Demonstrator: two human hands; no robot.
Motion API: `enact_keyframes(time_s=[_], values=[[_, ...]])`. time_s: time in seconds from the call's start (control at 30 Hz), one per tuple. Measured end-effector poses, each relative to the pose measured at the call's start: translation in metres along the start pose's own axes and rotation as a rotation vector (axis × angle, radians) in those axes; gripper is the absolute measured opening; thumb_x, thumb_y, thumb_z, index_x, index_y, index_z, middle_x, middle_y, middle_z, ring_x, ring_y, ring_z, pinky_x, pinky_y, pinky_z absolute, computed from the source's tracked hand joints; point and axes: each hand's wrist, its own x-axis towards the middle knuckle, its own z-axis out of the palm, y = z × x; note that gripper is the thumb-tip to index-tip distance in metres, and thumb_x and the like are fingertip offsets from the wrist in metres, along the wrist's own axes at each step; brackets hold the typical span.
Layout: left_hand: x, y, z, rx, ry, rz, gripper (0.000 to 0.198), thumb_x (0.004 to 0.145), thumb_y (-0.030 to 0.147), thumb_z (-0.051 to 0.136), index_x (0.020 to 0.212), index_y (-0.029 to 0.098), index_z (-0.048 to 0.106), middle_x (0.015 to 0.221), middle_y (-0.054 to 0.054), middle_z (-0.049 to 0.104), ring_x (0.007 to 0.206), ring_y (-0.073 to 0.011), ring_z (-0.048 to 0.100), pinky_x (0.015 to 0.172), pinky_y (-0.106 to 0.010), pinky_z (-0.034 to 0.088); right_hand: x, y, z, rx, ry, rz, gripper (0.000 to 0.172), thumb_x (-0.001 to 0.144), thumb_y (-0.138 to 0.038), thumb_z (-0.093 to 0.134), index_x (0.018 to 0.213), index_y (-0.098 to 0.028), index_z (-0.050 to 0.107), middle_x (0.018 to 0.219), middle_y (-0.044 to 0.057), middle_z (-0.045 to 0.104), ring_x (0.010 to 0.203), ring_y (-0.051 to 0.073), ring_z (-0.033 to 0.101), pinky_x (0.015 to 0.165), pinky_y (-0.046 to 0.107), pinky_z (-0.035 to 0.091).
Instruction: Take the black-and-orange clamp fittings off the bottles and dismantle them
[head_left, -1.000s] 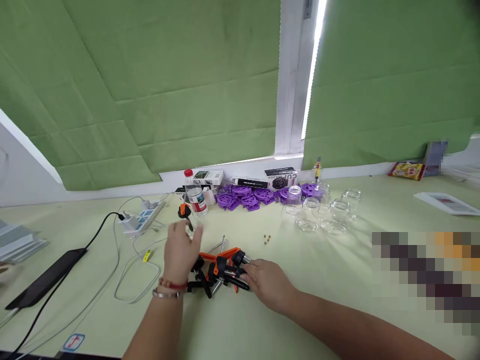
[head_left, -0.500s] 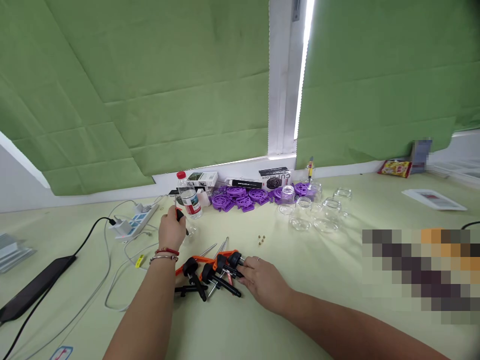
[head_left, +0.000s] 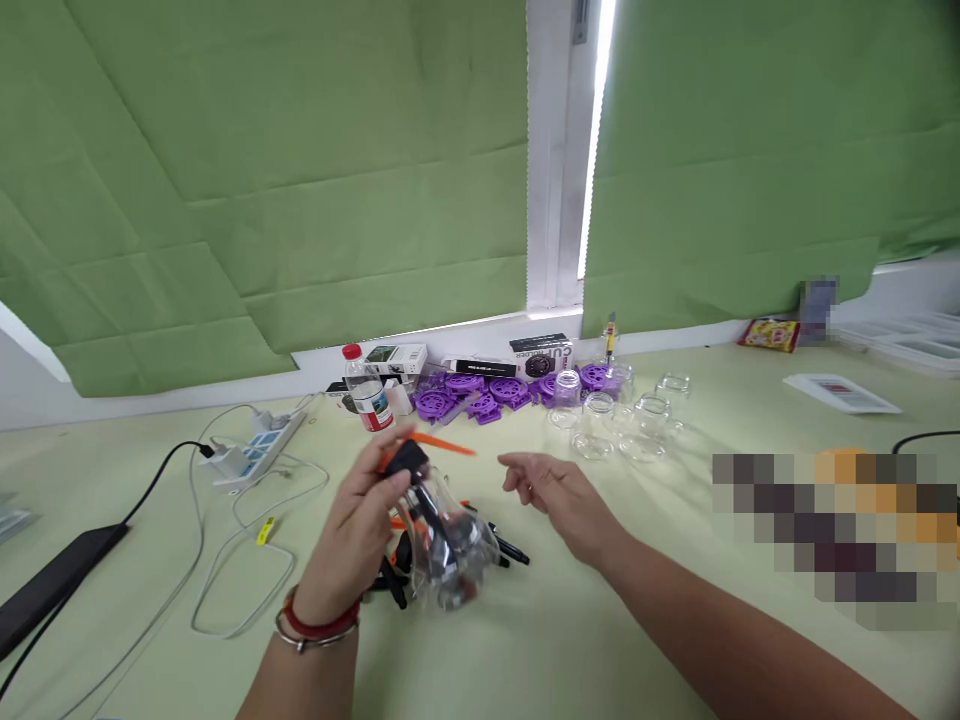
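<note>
My left hand [head_left: 367, 510] is closed around the black-and-orange top of a clear bottle [head_left: 454, 560], which hangs tilted and blurred over the pile. An orange strip juts from its top to the right. Behind the bottle lie several black-and-orange parts with black handles [head_left: 514, 550], partly hidden. My right hand [head_left: 562, 500] hovers to the right of the bottle, apart from it. Its index finger reaches out and the other fingers curl loosely, with nothing visible in them. The small brass-coloured pieces on the table are hidden near its fingertips.
Clear glass jars [head_left: 641, 435] and purple plastic parts [head_left: 506, 392] line the back. A red-capped water bottle [head_left: 367, 390] stands near boxes [head_left: 397, 360]. At left are a power strip [head_left: 266, 450] and loose cables. A snack packet [head_left: 769, 335] lies back right.
My left hand has come back from near the water bottle toward me, bringing the clear bottle over the pile. My right hand has lifted off the black-and-orange parts and moved right.
</note>
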Motion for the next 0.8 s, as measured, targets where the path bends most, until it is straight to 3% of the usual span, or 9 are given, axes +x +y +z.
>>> enact_keyframes(time_s=[0.07, 0.13, 0.27, 0.43, 0.57, 0.7, 0.8], values=[[-0.008, -0.005, 0.016, -0.175, -0.231, -0.197, 0.043, 0.082, 0.030, 0.050, 0.125, 0.024, 0.049, 0.094, -0.006, 0.062, 0.080, -0.0194, 0.060, 0.070, -0.031, 0.048, 0.007, -0.006, -0.011, 0.165, 0.046, 0.107, 0.047, 0.085, -0.057, 0.043, 0.094, -0.016, 0.064, 0.073, 0.004, 0.061, 0.056, 0.010, 0.046, 0.051, 0.024, 0.035], [-0.011, -0.016, 0.030, -0.185, -0.305, -0.285, 0.044, 0.082, 0.030, 0.050, 0.126, 0.024, 0.048, 0.088, -0.004, 0.062, 0.076, -0.0186, 0.059, 0.068, -0.030, 0.047, 0.012, -0.004, -0.020, 0.221, 0.079, 0.194, 0.045, 0.080, -0.058, 0.051, 0.076, -0.014, 0.062, 0.057, 0.000, 0.054, 0.048, 0.007, 0.040, 0.046, 0.022, 0.028], [-0.012, -0.034, 0.049, -0.122, -0.340, -0.329, 0.043, 0.083, 0.031, 0.047, 0.125, 0.023, 0.049, 0.082, -0.002, 0.060, 0.072, -0.0160, 0.056, 0.066, -0.028, 0.044, 0.017, 0.015, -0.029, 0.197, 0.112, 0.303, 0.043, 0.072, -0.055, 0.062, 0.060, -0.015, 0.053, 0.042, -0.006, 0.040, 0.041, 0.004, 0.029, 0.042, 0.021, 0.019], [-0.014, -0.039, 0.052, -0.087, -0.301, -0.310, 0.041, 0.081, 0.031, 0.048, 0.121, 0.022, 0.052, 0.089, -0.003, 0.059, 0.077, -0.0166, 0.055, 0.071, -0.028, 0.043, 0.022, 0.037, -0.033, 0.208, 0.121, 0.475, 0.047, 0.073, -0.059, 0.057, 0.056, -0.017, 0.047, 0.039, -0.007, 0.037, 0.036, 0.004, 0.024, 0.039, 0.021, 0.014], [-0.014, -0.043, 0.048, -0.085, -0.329, -0.353, 0.037, 0.081, 0.029, 0.050, 0.118, 0.025, 0.052, 0.089, -0.002, 0.058, 0.075, -0.0158, 0.055, 0.068, -0.026, 0.043, 0.026, 0.048, -0.032, 0.246, 0.094, 0.394, 0.042, 0.070, -0.054, 0.064, 0.059, -0.016, 0.050, 0.043, -0.007, 0.039, 0.040, 0.005, 0.027, 0.041, 0.021, 0.018], [-0.012, -0.050, 0.048, -0.262, -0.319, -0.446, 0.038, 0.083, 0.034, 0.046, 0.119, 0.023, 0.048, 0.074, -0.001, 0.058, 0.066, -0.0158, 0.055, 0.060, -0.026, 0.043, 0.028, 0.059, -0.029, 0.256, 0.055, 0.240, 0.033, 0.067, -0.045, 0.070, 0.075, -0.015, 0.058, 0.053, -0.005, 0.048, 0.047, 0.006, 0.037, 0.047, 0.022, 0.030], [-0.012, -0.054, 0.048, -0.329, -0.295, -0.460, 0.038, 0.083, 0.033, 0.047, 0.119, 0.022, 0.047, 0.072, -0.001, 0.057, 0.066, -0.0159, 0.056, 0.059, -0.025, 0.043, 0.028, 0.064, -0.029, 0.272, 0.027, 0.325, 0.037, 0.072, -0.051, 0.063, 0.075, -0.014, 0.058, 0.057, -0.002, 0.053, 0.046, 0.007, 0.041, 0.045, 0.022, 0.032]])
